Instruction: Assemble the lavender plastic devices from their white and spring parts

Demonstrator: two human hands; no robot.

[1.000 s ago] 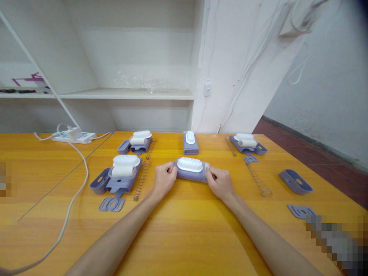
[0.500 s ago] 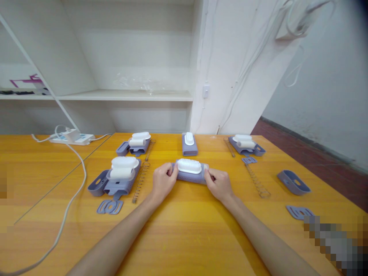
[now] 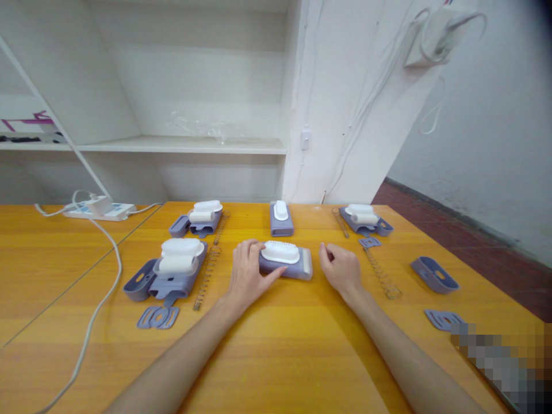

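- Behind your work stands a white shelving unit (image 3: 190, 145), its lower part meeting the far edge of the tabletop.
- The glossy orange-yellow wooden tabletop (image 3: 276, 356) carries everything laid out before you.
- On your near left sits a flat purple-grey case (image 3: 181, 287), topped by a white cylindrical roll (image 3: 176, 264) and, behind that, a white oval piece (image 3: 183, 247); a hollow purple-grey oval cup (image 3: 133, 290) is against its left side.
- Your left hand (image 3: 248, 270) has the left end of the middle case, fingers at the back and thumb stretched along the front.
- Your right hand (image 3: 342, 270) is curled into a loose fist just beside that case's right end, apart from it; you cannot tell whether anything is inside.
- That middle purple-grey box-shaped case (image 3: 295, 271) lies lengthwise in front of you, between your hands, with a white bristled oval brush (image 3: 280, 252) on top and a paler band at its right end.
- Well to your right is another hollow purple-grey oval cup (image 3: 431, 279).
- A thin coiled wire spring (image 3: 207, 279) lies right of the near-left case.
- A flat purple-grey slotted plate (image 3: 158, 317) lies on your side of that same case.
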